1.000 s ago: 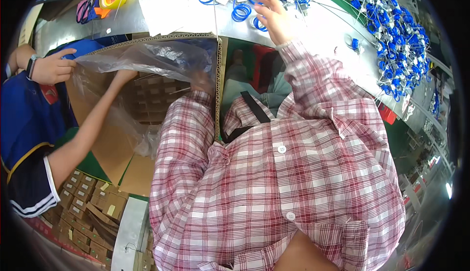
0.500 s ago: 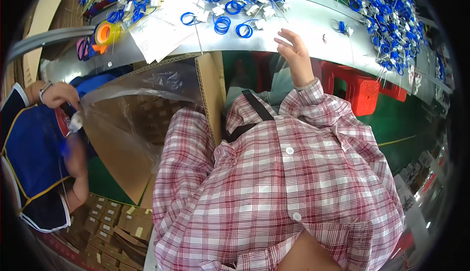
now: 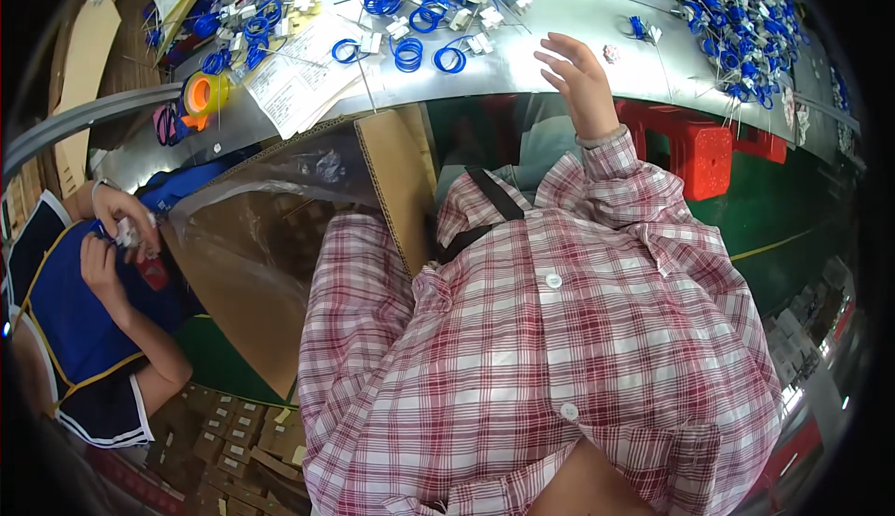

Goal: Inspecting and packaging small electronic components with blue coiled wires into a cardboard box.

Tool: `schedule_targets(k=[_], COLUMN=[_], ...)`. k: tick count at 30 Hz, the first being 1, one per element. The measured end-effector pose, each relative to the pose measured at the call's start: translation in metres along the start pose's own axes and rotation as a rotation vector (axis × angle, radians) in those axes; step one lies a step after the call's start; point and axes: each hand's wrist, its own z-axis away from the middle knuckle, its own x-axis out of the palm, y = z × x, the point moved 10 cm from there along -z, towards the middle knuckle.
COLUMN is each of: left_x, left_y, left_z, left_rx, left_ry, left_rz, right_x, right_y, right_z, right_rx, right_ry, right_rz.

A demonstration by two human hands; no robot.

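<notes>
My right hand point(image 3: 580, 82) is raised over the near edge of the metal table point(image 3: 550, 3), its fingers apart and curved, with nothing in it. Just beyond the fingertips lies a small pinkish scrap point(image 3: 612, 53). A single blue cable coil with a white connector point(image 3: 638, 27) rests a little farther off. Left of the hand, several blue cable coils point(image 3: 408, 54) with white connectors are spread over the table. My left hand does not show; a plaid sleeve or trouser leg point(image 3: 354, 302) fills that side.
A large pile of blue cables point(image 3: 736, 36) covers the table's right end. Papers point(image 3: 303, 78) and a tape roll point(image 3: 203, 96) lie at left. An open carton with plastic lining point(image 3: 392, 180) stands below, a red stool point(image 3: 701, 157) at right. At left, a co-worker's hands point(image 3: 110, 246) hold something white and blue.
My right hand has shifted slightly up and to the right, still with fingers apart. The co-worker's two hands have come together at the white and blue thing. The whole view has moved a little.
</notes>
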Motion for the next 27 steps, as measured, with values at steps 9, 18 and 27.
schedule_targets(k=[9, 18, 27], left_x=[-0.011, -0.015, -0.026], left_y=[-0.014, -0.027, -0.038], left_z=[0.0, -0.003, -0.01], left_rx=[-0.02, -0.039, -0.046], left_ry=[-0.031, -0.073, -0.11], left_rz=[0.037, 0.085, 0.15], right_x=[-0.022, -0.043, -0.065], right_y=[0.01, 0.014, 0.014], right_z=[0.01, 0.02, 0.028], right_rx=[0.064, 0.079, 0.071], right_ry=[0.04, 0.053, 0.105], right_rz=[-0.083, -0.037, -0.05])
